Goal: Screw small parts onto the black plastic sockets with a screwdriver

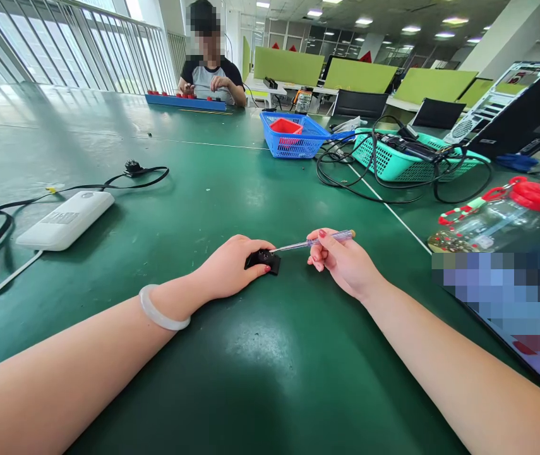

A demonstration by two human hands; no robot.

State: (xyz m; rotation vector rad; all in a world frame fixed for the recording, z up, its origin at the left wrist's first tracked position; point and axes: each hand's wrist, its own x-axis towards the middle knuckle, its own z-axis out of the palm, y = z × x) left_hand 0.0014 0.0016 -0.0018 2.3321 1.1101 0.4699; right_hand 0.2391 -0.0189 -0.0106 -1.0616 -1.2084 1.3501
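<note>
A power bank (pixel 65 219) lies left of the hands, two baskets (pixel 293 136) behind.

A wide green table (pixel 232 189) fills most of the frame, marked by thin pale lines running across it and down toward the right. Along the upper left runs a wall of tall windows (pixel 61 44) with slanted white frames, letting in bright daylight that glares off the tabletop. The ceiling (pixel 383 12) in the upper right carries rows of recessed lights. Below them, at upper centre and right, stand light green partition panels (pixel 359 76) with dark office chairs (pixel 357 102) in front. A thick white column (pixel 501 35) rises at the far upper right
</note>
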